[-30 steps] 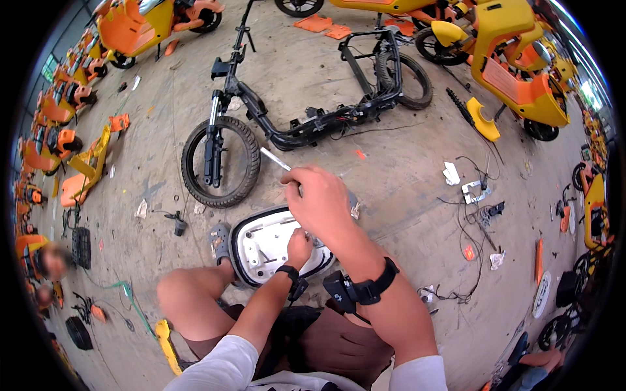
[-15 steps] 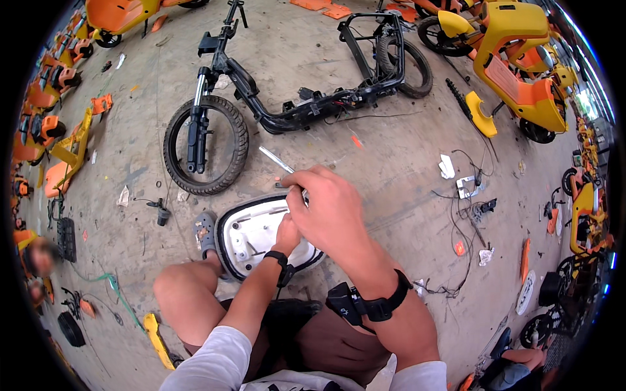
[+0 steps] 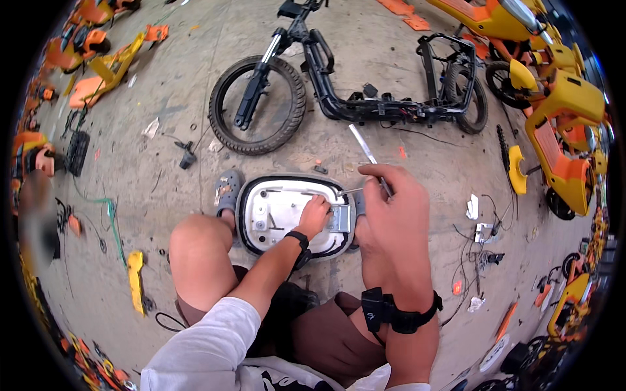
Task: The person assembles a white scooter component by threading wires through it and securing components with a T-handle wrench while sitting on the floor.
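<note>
Noted concrete floor (image 3: 150, 215) throughout, strewn with loose wires (image 3: 464, 260) and crumpled paper (image 3: 473, 207) to the right. Recorded a stripped black scooter frame (image 3: 391, 109) just ahead, front wheel (image 3: 298, 111) to the left, and yellow-and-orange scooters (image 3: 567, 98) farther off at upper right.

Found the white panel (image 3: 283, 215), edged in black and hollow side up, low between the grey shoes (image 3: 229, 188) and beyond the bent legs (image 3: 202, 254). Located a grey metal plate (image 3: 340, 219) at its right end, just beside the left hand (image 3: 314, 216).

Saw the left hand laid on the panel, right of centre, fingers bent; could not tell whether pinching a small part or merely pressing down. Saw the right hand (image 3: 398, 208) raised near the panel's right end, gripping a silver tool (image 3: 362, 144) between thumb and fingers, long bar pointing ahead and slightly left. Traced a thin shaft (image 3: 352, 191) from beside that grip leftward to the panel's far right corner; could not tell contact at the tip from mere nearness.

Judged best to seat the tip fully before any turning, with pressure along the shaft rather than across it. Judged a slanted approach apt to slip and score the white surface. Advised bracing the panel firmly with the left hand, close to the corner but clear of the tip's path, and turning slowly from the long bar.
</note>
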`<state>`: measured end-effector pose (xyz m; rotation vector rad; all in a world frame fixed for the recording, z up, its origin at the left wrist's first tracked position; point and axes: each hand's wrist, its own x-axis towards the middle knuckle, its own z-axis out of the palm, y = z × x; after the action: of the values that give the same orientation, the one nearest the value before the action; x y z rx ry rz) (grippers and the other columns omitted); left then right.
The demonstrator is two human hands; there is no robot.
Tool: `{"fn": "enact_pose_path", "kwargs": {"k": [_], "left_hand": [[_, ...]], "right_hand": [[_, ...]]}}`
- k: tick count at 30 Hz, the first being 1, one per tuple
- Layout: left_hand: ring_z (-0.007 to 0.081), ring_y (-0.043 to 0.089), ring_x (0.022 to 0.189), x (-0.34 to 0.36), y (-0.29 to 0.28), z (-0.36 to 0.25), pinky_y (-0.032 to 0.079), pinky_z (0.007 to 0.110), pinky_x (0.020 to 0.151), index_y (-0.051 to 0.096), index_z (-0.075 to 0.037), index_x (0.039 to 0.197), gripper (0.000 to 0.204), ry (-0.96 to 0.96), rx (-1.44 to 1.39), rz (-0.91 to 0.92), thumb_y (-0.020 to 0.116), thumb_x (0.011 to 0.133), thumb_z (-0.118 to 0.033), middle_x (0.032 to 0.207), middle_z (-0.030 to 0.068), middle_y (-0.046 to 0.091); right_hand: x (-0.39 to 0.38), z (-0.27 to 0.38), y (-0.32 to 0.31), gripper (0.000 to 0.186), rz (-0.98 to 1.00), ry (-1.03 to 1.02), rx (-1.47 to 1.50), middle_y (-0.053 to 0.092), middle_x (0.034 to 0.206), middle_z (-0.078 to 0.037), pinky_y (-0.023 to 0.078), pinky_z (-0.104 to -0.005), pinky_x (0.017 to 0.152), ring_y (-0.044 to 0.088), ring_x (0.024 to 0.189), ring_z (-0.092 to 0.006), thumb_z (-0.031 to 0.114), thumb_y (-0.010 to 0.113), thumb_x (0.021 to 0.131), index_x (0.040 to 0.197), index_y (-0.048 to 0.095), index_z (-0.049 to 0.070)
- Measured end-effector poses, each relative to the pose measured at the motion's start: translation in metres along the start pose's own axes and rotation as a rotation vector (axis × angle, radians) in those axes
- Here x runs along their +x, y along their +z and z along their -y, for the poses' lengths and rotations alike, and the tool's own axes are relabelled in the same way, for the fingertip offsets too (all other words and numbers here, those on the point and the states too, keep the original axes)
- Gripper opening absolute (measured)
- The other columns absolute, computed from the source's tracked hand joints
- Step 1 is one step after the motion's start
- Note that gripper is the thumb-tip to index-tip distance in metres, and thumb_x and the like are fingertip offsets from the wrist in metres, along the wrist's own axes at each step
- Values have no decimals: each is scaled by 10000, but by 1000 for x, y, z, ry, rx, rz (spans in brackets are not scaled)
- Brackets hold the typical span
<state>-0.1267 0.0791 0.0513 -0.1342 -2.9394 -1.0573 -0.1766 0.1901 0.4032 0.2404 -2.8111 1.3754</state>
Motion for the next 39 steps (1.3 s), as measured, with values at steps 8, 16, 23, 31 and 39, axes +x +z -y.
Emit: {"fn": "enact_pose_path", "kwargs": {"k": [8, 16, 23, 31, 39], "left_hand": [[328, 543, 1014, -10, -7, -12, 480, 406, 898, 642, -17, 1021, 282, -133, -86, -19, 687, 754, -92, 998, 127, 591], [351, 563, 1083, -7, 2, 11, 494, 425, 917, 604, -26, 1047, 288, -166, -81, -31, 703, 783, -86, 1081, 153, 601], [333, 575, 1060, -10, -18, 6, 506, 424, 892, 629, -36, 1017, 317, -249, -55, 1, 766, 769, -178, 1089, 134, 600], [348, 592, 861, 1, -49, 2, 503, 442, 762, 627, -27, 860, 111, -143, -128, -339, 679, 764, -47, 869, 149, 618], [371, 677, 940, 35, -195, -50, 545, 458, 837, 725, -71, 994, 275, -79, 261, 499, 710, 747, -192, 978, 195, 706]], "right_hand": [[0, 8, 10, 170, 71, -42, -26, 671, 891, -108, 474, -332, 606, 582, 616, -208, 99, 629, 843, 969, 739, 69], [3, 11, 14, 175, 97, -47, -57, 680, 912, -125, 487, -359, 648, 607, 654, -245, 140, 626, 856, 971, 743, 79], [1, -1, 18, 177, 160, -76, -90, 691, 933, -152, 516, -404, 727, 659, 806, -333, 157, 618, 860, 964, 746, 92], [7, -23, 33, 502, 276, 85, -148, 705, 835, -179, 514, -471, 782, 669, 840, -395, 113, 592, 824, 1325, 567, 136], [9, -51, 66, 523, 388, 52, -163, 695, 1004, -241, 504, -485, 884, 654, 978, -422, 141, 615, 803, 1319, 572, 72]]}}
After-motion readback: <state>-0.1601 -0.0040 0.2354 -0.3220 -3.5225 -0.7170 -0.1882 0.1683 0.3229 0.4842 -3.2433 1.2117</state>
